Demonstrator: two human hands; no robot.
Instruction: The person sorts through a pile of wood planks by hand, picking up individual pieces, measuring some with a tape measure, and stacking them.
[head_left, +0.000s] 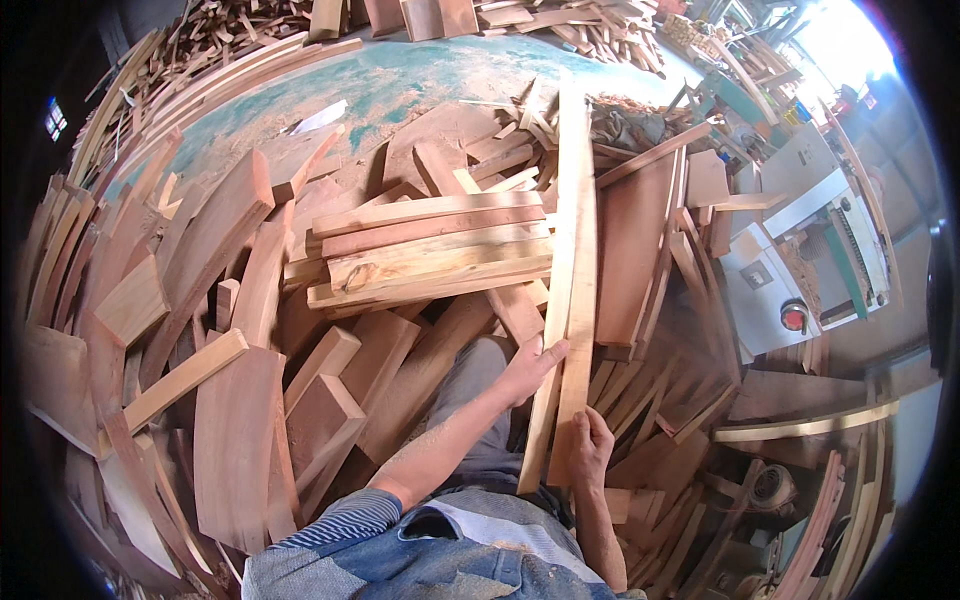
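Note:
Two long, pale wooden strips lie side by side in front of my body, running lengthwise away from me. My left hand (535, 370) is closed on the edge of the left wooden strip (562, 270), thumb on top. Closer to my body, my right hand (591, 447) is closed around the right wooden strip (579, 340) near its lower end. The fingers under both strips are hidden. Just left of the strips, a stack of short planks (440, 240) rests crosswise on other timber.
Thick reddish-brown boards (235, 440) crowd the left side. A wide brown panel (635, 250) leans right of the strips. Farther right stands a white machine (770, 290) with a red button. Beyond lies a green, sawdust-covered floor (400, 85) with wood piles behind it.

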